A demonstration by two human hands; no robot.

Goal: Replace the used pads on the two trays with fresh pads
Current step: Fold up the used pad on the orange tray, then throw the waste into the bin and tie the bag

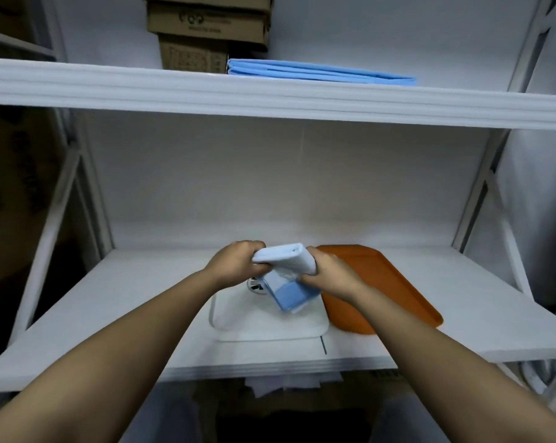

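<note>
— Above the lower shelf (136, 302), near its middle, what are the two hands doing?

— They are both gripping one folded pad (286, 270). The left hand (238, 263) is clenching its fingers round the white upper end on the left, and the right hand (326, 271) is grasping the right side, with its fingers (308, 278) curling under the fold. The pad is showing white on top and blue below, and its blue end is hanging down towards the shelf.

— Where are the trays lying?

— A white tray (270, 327) is lying flat on the lower shelf, close to the front edge and about midway along it, right under the pad. An orange tray (379, 289) is lying just beside it on the right, touching or nearly touching it, and reaching back towards the rear edge. Both are showing bare surfaces where they can be seen.

— Is anything peeking out from behind the pad?

— A small round metal object (256, 286) is showing at the rear of the white tray, partly hidden by the left hand; I cannot tell what it is.

— And the upper shelf (270, 97)?

— A stack of folded blue pads (321, 71) is lying there near the front edge, right of the middle. Brown cardboard boxes (206, 24) are standing piled just to its left, further back.
</note>
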